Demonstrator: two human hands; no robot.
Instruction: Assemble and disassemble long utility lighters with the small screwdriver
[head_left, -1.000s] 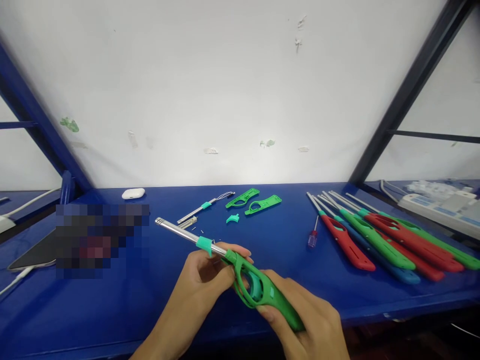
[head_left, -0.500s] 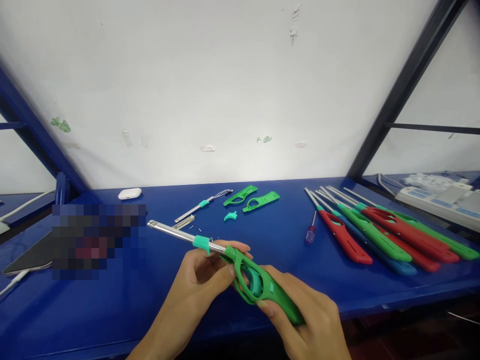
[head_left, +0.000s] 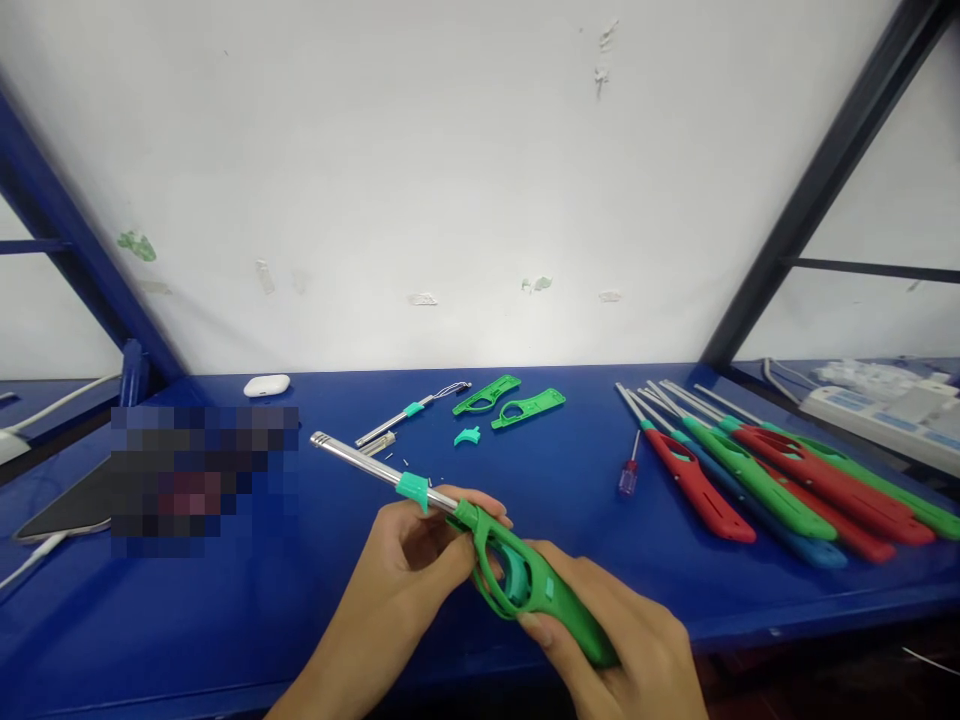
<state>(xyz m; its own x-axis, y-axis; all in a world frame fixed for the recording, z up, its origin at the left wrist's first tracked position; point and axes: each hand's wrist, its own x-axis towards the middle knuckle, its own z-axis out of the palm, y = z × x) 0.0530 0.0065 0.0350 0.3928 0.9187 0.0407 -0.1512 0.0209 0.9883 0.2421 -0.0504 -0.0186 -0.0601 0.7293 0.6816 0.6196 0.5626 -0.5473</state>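
Note:
A green long-necked gas lighter [head_left: 566, 612] is held between both hands above the front of the blue table, its metal tube slanting up to the left. My left hand [head_left: 427, 575] is closed around the front of the handle, close to the tube. My right hand [head_left: 622, 630] grips the rear of the handle. A teal collar [head_left: 413, 490] sits partway along the tube, and a teal trigger [head_left: 514, 578] shows inside the handle's loop. Beyond the hands lie two green handle halves [head_left: 532, 406], a loose teal trigger [head_left: 467, 436] and a metal tube with wire [head_left: 394, 420].
Several red, green and blue lighters [head_left: 757, 480] lie in a pile at the right. Near them is a small screwdriver [head_left: 628, 475]. A white earbud case [head_left: 267, 385] and a blurred-out dark object [head_left: 202, 485] are at the left. A power strip [head_left: 877, 415] stands far right.
The whole view has shifted slightly, so things appear a little further right. Both hands keep the same hold on the lighter.

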